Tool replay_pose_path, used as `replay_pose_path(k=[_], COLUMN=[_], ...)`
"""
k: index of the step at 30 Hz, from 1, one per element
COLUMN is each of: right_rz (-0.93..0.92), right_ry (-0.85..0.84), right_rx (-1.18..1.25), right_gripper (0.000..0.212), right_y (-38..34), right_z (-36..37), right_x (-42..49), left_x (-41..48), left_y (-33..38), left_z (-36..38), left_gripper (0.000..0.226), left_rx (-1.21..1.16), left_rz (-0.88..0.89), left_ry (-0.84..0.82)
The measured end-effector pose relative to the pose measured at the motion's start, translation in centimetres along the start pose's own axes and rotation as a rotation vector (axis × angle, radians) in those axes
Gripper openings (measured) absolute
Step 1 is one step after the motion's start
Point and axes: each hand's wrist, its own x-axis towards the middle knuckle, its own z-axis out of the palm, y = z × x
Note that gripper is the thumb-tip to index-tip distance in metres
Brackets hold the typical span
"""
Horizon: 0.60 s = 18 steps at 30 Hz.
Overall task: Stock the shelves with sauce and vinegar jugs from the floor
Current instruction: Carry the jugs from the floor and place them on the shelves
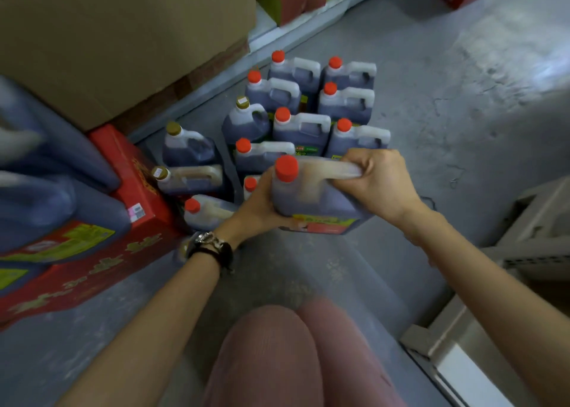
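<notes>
Right hand (pixel 379 184) fingers curled tight through the handle (pixel 333 167) of 1 red-capped jug (pixel 311 197), fully closed on it. Left hand (pixel 262 209) cups the jug's cap-side wall, fingers wrapped under, thumb up near the cap (pixel 287 168). The jug is held by 2 hands, lifted off the floor (pixel 462 98), just in front of the cluster of dark jugs (pixel 302 126) standing there. Wristwatch (pixel 206 238) on the left wrist. Red carton (pixel 135 172) to the left.

Both bare arms reach forward, hands close together. The right hand (pixel 374 181) curls its fingers round the handle of a jug (pixel 311 198). The left hand (pixel 260 211), a watch (pixel 207 242) on its wrist, grips the jug's side.
</notes>
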Motion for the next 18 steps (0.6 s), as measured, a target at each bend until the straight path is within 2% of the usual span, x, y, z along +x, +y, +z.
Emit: replay_pose_path(k=[2,5,7,10,14,15,18], right_rz=[0.036,0.063,0.072,0.04,-0.021,-0.048,-0.117], right_ry=[0.005,0.008,0.012,0.069,0.115,0.121,0.161], right_rx=[0.008,-0.011,-0.046,-0.09,-0.079,-0.074,-0.081], right_gripper=[0.021,0.019,0.017,0.026,0.031,0.031,0.03], right_y=[-2.4,-6.8,-10.2,-15.4,-21.9,-23.6,-29.0], right_z=[-3.0,-7.9,-11.3,-16.5,-23.6,-25.5,-31.0], right_x=[1.0,2.8,4.0,5.9,8.8,9.6,11.8], left_x=[-1.2,-3.8,-5.7,-8.9,-12.9,-14.0,-16.8], left_y=[3.2,8.4,12.1,18.7,27.5,29.7,36.4], left_z=[-1.8,-3.7,-4.9,-7.2,-10.4,-11.3,-14.1], left_gripper=[0.109,0.097,0.089,0.085,0.122,0.124,0.102], left_rx=[-0.015,-0.031,-0.051,-0.097,-0.204,-0.228,-0.241], left_rz=[0.002,-0.046,-0.011,0.05,0.128,0.135,0.222], left_ry=[-0.048,-0.008,0.025,0.087,0.165,0.178,0.246])
